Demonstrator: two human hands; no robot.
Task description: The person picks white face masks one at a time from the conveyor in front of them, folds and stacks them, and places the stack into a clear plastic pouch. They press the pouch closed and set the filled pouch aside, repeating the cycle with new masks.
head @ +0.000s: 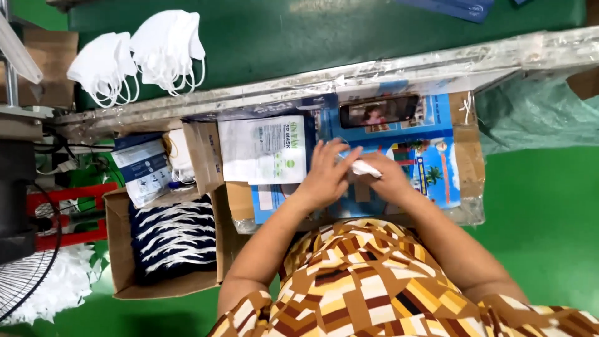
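My left hand (327, 172) and my right hand (385, 177) meet over a colourful printed board (430, 156) on my lap-side work surface. Between them is a white face mask (364, 167), folded small; the right hand grips it while the left hand's fingers press on it from the left. Just left of my hands lies a white printed mask pouch (264, 150), flat on the board.
Two bundles of white masks (138, 55) lie on the green table beyond a plastic-wrapped rail (349, 78). A phone (379, 111) lies on the board. A cardboard box (167, 240) with dark striped packs sits to my left, beside small boxes (145, 167). A fan (25, 274) stands far left.
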